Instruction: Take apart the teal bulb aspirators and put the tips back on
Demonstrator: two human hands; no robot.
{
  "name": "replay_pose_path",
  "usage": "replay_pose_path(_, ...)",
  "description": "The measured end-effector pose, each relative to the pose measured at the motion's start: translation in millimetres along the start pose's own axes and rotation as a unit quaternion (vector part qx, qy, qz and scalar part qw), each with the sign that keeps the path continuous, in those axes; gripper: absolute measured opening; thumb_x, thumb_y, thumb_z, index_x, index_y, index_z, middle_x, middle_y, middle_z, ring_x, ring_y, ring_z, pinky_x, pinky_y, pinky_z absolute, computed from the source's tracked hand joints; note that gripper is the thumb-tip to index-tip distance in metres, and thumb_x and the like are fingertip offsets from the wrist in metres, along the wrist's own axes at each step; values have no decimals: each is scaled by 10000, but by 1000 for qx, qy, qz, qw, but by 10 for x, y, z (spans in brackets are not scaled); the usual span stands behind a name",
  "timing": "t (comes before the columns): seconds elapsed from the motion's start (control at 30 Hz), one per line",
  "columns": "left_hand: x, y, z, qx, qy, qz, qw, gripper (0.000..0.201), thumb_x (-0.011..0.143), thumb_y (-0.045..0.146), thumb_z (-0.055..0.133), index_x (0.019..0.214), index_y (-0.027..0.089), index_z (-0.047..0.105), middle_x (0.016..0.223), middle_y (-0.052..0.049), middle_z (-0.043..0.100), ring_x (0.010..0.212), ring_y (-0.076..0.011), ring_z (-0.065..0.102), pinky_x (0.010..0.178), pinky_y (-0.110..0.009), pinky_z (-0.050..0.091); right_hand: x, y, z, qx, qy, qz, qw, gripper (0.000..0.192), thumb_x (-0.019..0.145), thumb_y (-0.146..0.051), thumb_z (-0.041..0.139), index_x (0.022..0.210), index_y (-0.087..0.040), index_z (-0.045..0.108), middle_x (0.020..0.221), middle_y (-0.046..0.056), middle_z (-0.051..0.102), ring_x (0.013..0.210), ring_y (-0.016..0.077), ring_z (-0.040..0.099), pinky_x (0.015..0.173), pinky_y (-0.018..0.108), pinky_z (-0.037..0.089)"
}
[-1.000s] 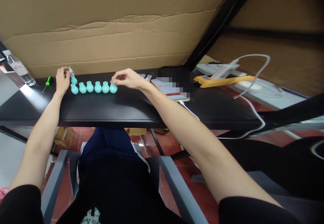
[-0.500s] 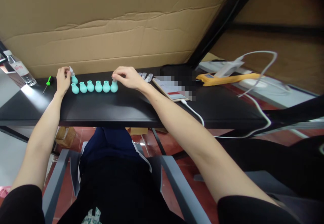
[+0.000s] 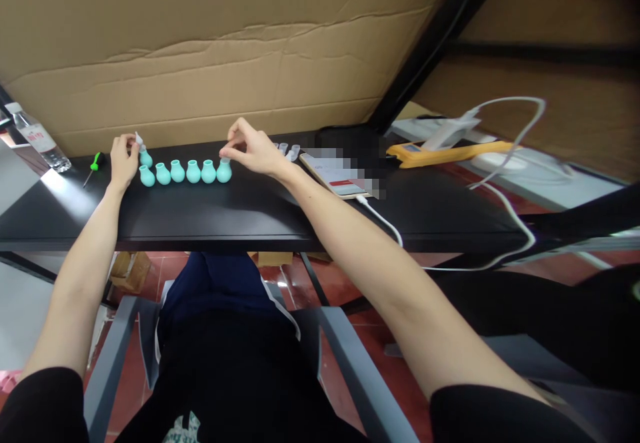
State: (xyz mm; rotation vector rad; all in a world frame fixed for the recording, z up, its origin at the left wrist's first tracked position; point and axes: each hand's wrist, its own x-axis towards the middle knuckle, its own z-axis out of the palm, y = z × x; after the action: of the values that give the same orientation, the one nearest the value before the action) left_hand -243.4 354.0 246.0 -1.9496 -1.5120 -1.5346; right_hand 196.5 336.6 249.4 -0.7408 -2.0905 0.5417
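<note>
From my remote view, the left hand (image 3: 123, 161) is loosely curled, fingertips drawn in at the white tip of a teal bulb (image 3: 145, 159); whether they grip it, I cannot tell. The right hand (image 3: 256, 152) is partly closed, thumb and fingertips near together at the mouth of the rightmost bulb (image 3: 224, 173); I cannot make out a hold. That bulb ends a front row of six, upright on the black surface (image 3: 210, 215). I note small clear pieces (image 3: 292, 154) just beyond the right hand.
</note>
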Motion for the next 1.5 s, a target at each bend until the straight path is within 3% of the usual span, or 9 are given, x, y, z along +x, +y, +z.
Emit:
replay_pose_path(0.2,-1,69,-14,-5,-1,-6,1000,753,1075,1007,589,1139,277,759,1199,-146,800,1215,-360,845,1316,-670,662,64,227,8,-3,48,-36,998,626,1219,-861,538,1187,-276,761,1184,121,905,1138,339,842,1102,457,621)
replay_pose_path(0.37,1,46,15,-3,6,-3,1000,801,1053,1058,556,1121,283,747,1193,-140,800,1211,-346,837,1291,-632,683,90,427,-12,-103,27,0,994,281,1155,-275,568,1170,-219,843,1235,157,895,1134,355,815,1101,467,621)
replay_pose_path(0.43,-1,22,26,1,8,0,1000,801,1066,1048,545,1137,278,751,1211,-148,800,1221,-349,839,1287,-633,688,94,482,17,-150,-20,10,988,364,995,-96,587,1217,-171,865,1246,177,882,1117,356,813,1070,453,625)
replay_pose_path(0.57,-2,-8,27,4,-2,-1,1000,761,1089,1004,560,1171,274,759,1249,-161,795,1249,-358,841,1304,-647,676,120,505,156,-278,-96,11,956,517,861,39,609,1271,-110,884,1298,235,864,1212,396,816,1095,434,620)
replay_pose_path(0.7,1,21,17,-4,-2,-3,1000,792,1065,1040,543,1142,279,748,1226,-160,792,1245,-369,832,1330,-678,649,147,436,305,-367,-129,22,921,560,883,85,615,1355,-49,884,1350,307,863,1271,453,834,1164,489,659)
replay_pose_path(0.83,1,70,5,-17,-5,-9,1000,820,1026,1086,544,1094,289,722,1201,-145,782,1244,-360,817,1327,-664,650,141,367,350,-380,-131,48,915,506,934,103,589,1322,-31,885,1387,332,846,1359,484,818,1186,499,659)
replay_pose_path(1.13,-4,68,23,-15,4,-8,1000,890,998,1137,491,1087,285,736,1199,-157,789,1199,-360,825,1303,-667,665,122,420,193,-296,-31,43,954,297,1030,-50,628,1162,-158,871,1214,226,860,1107,412,813,986,485,638)
replay_pose_path(1.3,-13,89,13,-8,6,-1,1000,777,1069,1033,546,1112,282,744,1175,-146,786,1213,-356,832,1303,-661,670,147,450,69,-228,46,24,972,287,1083,-147,619,1215,-188,870,1203,204,836,1107,405,777,1099,569,635)
replay_pose_path(1.5,-17,98,2,-9,1,-5,1000,673,1109,937,613,1134,280,761,1185,-141,781,1237,-357,837,1334,-674,647,178,464,-89,-89,156,-27,983,475,1258,-671,602,1319,-274,855,1276,150,810,1188,395,769,1160,603,657)
